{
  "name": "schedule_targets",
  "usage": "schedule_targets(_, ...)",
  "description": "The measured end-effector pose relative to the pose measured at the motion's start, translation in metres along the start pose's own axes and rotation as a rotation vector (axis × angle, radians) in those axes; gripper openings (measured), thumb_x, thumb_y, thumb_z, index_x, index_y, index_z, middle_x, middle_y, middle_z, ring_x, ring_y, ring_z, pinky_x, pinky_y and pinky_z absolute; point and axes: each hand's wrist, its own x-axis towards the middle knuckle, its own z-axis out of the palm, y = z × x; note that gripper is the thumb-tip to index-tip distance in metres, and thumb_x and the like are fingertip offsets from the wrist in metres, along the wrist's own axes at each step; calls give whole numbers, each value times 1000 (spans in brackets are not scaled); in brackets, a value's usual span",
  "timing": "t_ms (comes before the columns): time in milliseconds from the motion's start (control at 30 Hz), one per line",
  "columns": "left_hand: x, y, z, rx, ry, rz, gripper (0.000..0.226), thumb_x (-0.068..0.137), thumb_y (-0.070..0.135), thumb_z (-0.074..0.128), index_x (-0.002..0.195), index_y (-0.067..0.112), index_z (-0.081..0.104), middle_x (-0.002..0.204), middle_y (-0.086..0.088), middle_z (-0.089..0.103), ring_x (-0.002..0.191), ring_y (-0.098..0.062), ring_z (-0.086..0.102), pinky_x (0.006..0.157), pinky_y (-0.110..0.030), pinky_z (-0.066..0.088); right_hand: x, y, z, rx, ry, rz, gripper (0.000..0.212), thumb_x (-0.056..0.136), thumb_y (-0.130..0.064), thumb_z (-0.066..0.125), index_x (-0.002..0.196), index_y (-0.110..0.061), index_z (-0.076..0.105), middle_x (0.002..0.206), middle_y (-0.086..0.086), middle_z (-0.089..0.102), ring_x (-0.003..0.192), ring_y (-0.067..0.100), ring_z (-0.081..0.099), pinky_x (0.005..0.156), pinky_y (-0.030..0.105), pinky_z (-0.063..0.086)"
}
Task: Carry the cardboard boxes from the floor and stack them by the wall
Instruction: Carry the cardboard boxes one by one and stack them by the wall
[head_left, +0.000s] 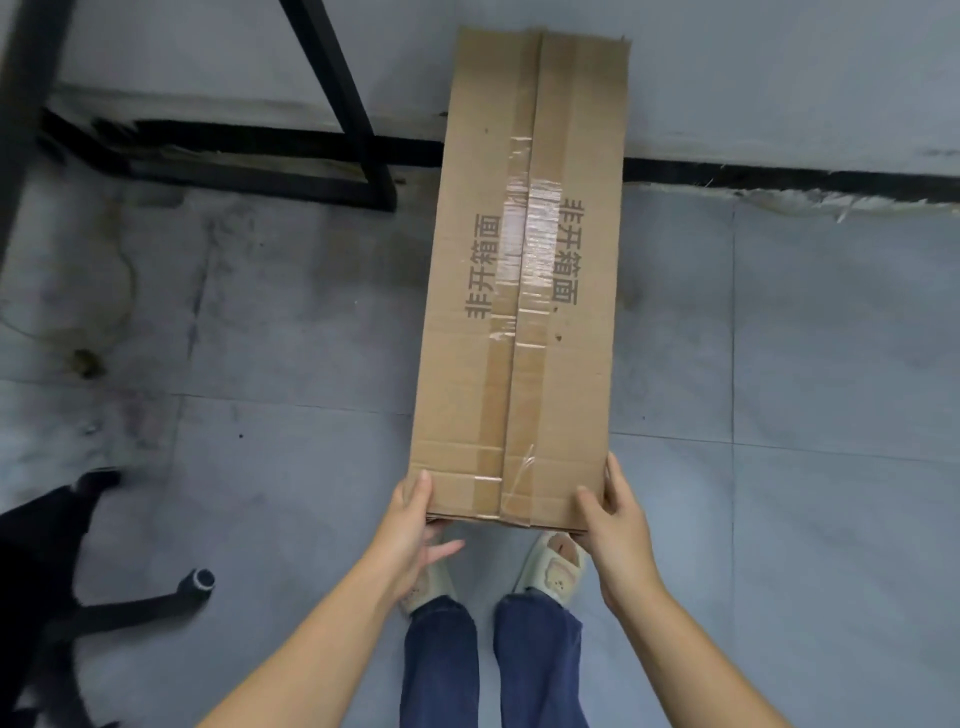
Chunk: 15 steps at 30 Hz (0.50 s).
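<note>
Head view: a long cardboard box (519, 291) was held out ahead of the person, its far end toward the wall (779, 78) and its near end at the hands. Whether the far end rested on anything could not be told. The left hand (413, 525) gripped the near left corner, thumb on the top face, fingers curled beneath and mostly hidden by the box. The right hand (610, 512) gripped the near right corner, thumb on top, fingers along the side edge. Tape (524, 244) ran down the centre seam, partly covering the printed characters. The slippers (553, 566) were partly hidden under the box and the left hand. A black frame (332, 98) and a chair base (130, 608) were cut off at the left edge.
</note>
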Motion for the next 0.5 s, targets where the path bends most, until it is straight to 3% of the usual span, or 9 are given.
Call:
schedule_targets(167, 18, 54, 39, 82, -9, 90, 27, 104, 30, 34, 128, 22, 39, 138, -2, 47, 119, -29, 53, 90, -39, 42, 44, -51, 1, -57, 31, -82, 60, 94, -3, 44, 148, -26, 33, 144, -2, 49, 127, 20, 49, 110, 48, 37)
schedule_targets(267, 23, 72, 53, 144, -4, 149, 29, 104, 25, 34, 131, 16, 39, 135, -6, 50, 118, -32, 55, 89, -36, 43, 64, -67, 3, -77, 46, -133, 61, 93, -2, 45, 147, -27, 34, 143, -4, 50, 117, 17, 52, 105, 44, 39)
schedule_targets(367, 23, 69, 46, 250, 12, 224, 32, 103, 27, 36, 132, 15, 41, 133, -7, 53, 112, -28, 58, 85, -35, 45, 69, -62, 1, -85, 20, -135, 65, 92, -2, 44, 148, -32, 32, 139, -9, 52, 103, 11, 58, 82, 32, 50)
schedule_targets(433, 25, 68, 40, 307, 25, 252, 35, 103, 31, 37, 134, 16, 41, 133, -7, 54, 111, -25, 58, 85, -35, 46, 70, -58, -1, -103, 3, -127, 67, 92, -1, 43, 148, -35, 30, 137, -11, 53, 91, 5, 59, 72, 27, 49)
schedule_targets(500, 26, 69, 38, 347, 29, 219, 36, 102, 34, 37, 133, 18, 41, 133, -7, 53, 112, -26, 57, 86, -37, 47, 70, -60, -4, -141, -28, -117, 68, 92, -2, 44, 149, -36, 28, 139, -10, 51, 97, 8, 58, 81, 29, 48)
